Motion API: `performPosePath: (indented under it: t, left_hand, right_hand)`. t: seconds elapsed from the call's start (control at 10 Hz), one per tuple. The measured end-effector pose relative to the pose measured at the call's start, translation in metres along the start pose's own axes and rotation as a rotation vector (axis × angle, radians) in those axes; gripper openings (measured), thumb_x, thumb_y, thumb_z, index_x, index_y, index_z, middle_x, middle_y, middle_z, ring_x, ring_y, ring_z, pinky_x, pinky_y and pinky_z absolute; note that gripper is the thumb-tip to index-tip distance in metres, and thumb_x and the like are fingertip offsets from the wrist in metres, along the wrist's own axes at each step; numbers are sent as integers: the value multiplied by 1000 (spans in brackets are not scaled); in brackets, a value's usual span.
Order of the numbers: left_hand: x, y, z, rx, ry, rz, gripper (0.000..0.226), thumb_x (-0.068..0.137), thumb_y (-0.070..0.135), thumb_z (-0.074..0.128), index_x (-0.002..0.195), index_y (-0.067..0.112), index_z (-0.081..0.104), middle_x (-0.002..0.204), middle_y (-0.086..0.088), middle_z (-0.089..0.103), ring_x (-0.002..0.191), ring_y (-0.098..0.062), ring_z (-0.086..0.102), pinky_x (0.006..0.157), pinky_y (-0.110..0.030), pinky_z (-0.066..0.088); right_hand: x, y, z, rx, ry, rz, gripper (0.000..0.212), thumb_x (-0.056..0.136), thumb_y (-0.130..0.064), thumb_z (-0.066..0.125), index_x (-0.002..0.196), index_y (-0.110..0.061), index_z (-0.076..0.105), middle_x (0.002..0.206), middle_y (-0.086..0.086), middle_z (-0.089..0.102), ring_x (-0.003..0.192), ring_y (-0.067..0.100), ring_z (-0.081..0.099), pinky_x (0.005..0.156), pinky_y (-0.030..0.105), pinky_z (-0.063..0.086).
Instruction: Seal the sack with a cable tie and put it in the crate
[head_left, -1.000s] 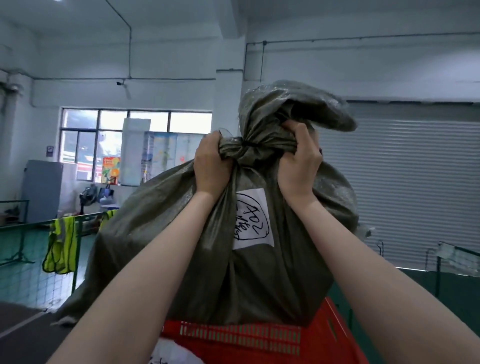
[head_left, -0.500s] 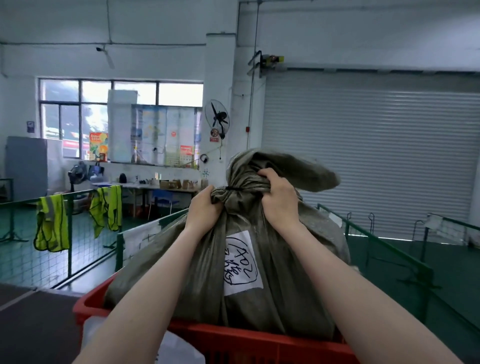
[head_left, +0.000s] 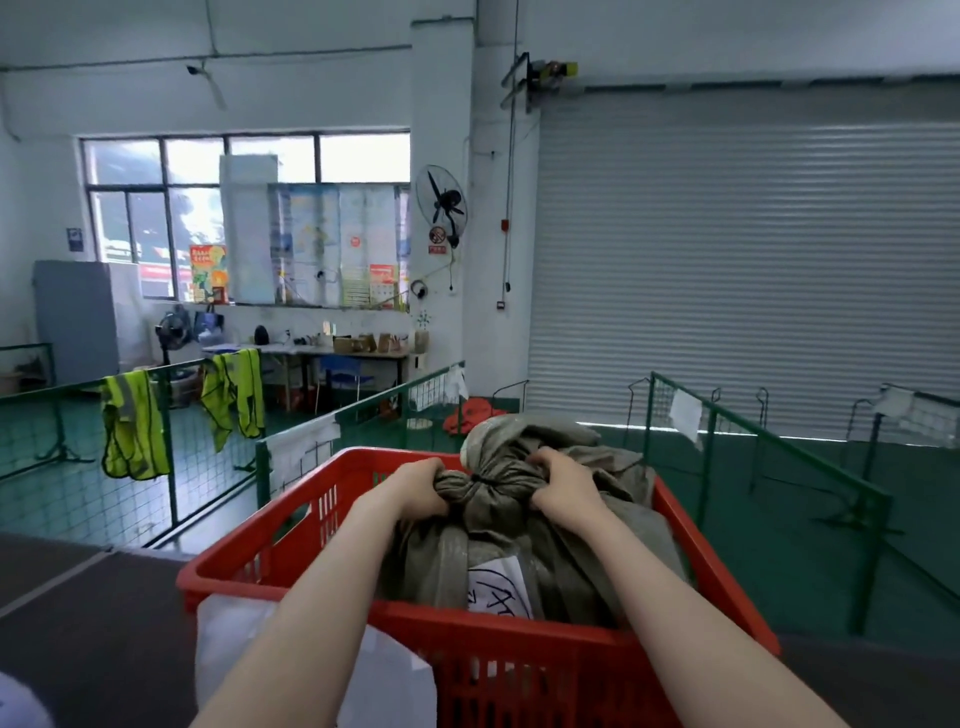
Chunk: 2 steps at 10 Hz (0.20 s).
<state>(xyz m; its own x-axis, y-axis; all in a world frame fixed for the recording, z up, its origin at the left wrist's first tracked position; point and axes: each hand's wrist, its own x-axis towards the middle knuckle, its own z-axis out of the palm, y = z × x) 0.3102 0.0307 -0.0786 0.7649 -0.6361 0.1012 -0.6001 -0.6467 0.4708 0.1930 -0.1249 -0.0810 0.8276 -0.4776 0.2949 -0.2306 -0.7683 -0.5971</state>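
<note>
A grey-green woven sack (head_left: 561, 566) with a white hand-marked label sits low inside the red plastic crate (head_left: 550, 654), filling its right half. Its neck is bunched and cinched by a dark cable tie (head_left: 476, 479). My left hand (head_left: 418, 488) grips the neck just left of the tie. My right hand (head_left: 563, 486) clutches the bunched fabric just right of it. The sack's loose top flops backward behind my hands. Its bottom is hidden by the crate's front wall.
A white plastic sheet (head_left: 322, 670) hangs over the crate's front left corner. Green mesh fences (head_left: 753, 441) run on both sides beyond the crate, with hi-vis vests (head_left: 132, 426) draped on the left one. A closed roller shutter (head_left: 727, 260) fills the far right wall.
Both hands have lowered the sack from head height down into the red crate, keeping their grip on its tied neck.
</note>
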Motion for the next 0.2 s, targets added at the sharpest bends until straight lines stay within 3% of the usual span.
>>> performPosePath:
  t: [0.1,0.2]
  left_hand:
    - [-10,5,-10,-19,-43,0,57,75,10,64,127,12,42,126,-13,53,111,-27,53,86,-30,43]
    - [-20,15,-25,-127,-9,34,49,78,10,63,124,12,47,120,-10,56,101,-20,52,86,-28,43]
  right_hand:
    - [-2,-9,-9,-45,-26,-28,52,71,-9,58,123,-16,54,126,11,60,117,27,54,97,33,44]
    - [-2,-22,-22,-45,48,-46,50,72,-15,57,122,-16,53,125,12,57,116,30,52,99,42,44]
